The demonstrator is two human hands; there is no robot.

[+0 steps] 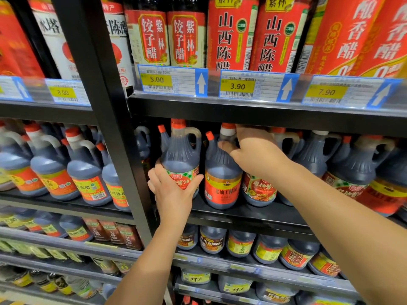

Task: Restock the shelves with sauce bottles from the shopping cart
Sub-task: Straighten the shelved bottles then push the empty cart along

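A dark soy sauce jug [181, 155] with a red cap and a green-checked label stands at the left end of the middle shelf [242, 213]. My left hand [174, 190] grips its lower body from the front. Right beside it stands a second dark jug [222, 179] with an orange-red label. My right hand [253, 148] holds that jug by the neck and handle, just under its red cap. Both jugs are upright on the shelf.
More handled jugs [317, 157] fill the shelf to the right, and others [86, 172] crowd the left bay. A black upright post [114, 128] divides the bays. Tall vinegar bottles [233, 34] and price tags [171, 81] sit above. Smaller bottles [240, 243] line the lower shelves.
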